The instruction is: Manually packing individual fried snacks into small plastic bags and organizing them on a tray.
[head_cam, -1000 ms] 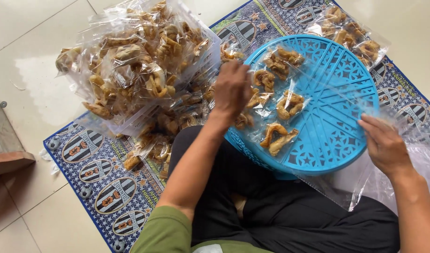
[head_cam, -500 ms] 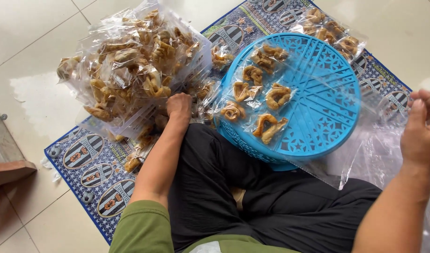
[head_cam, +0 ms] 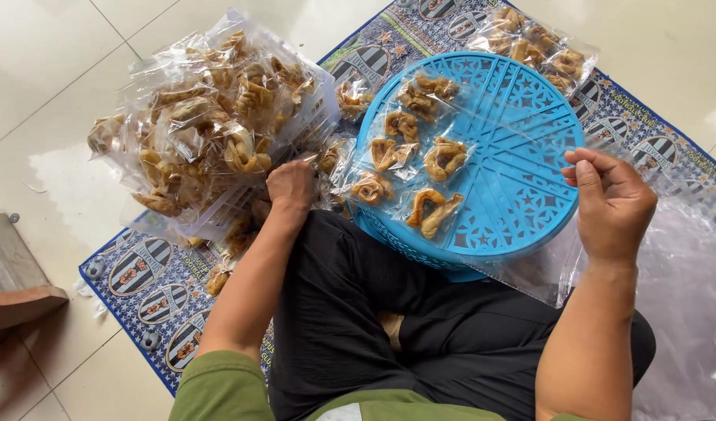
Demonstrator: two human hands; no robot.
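Since a moment ago the left hand point(head_cam: 292, 185) has dropped onto the heap of snack packets point(head_cam: 210, 125) beside the blue tray point(head_cam: 529, 148), fingers closed on one light, crackly, brittle packet, while the right hand point(head_cam: 611, 203) pinches a limp empty bag point(head_cam: 561, 273) by its rim.

A big heap of clear packets point(head_cam: 210, 125) of golden-brown snacks is lying at the mat's point(head_cam: 140, 273) left edge. Six similar small clear packets point(head_cam: 409, 168) are sitting on the left half of the blue tray point(head_cam: 529, 156). More packets point(head_cam: 533, 47) are resting beyond the tray's far rim.
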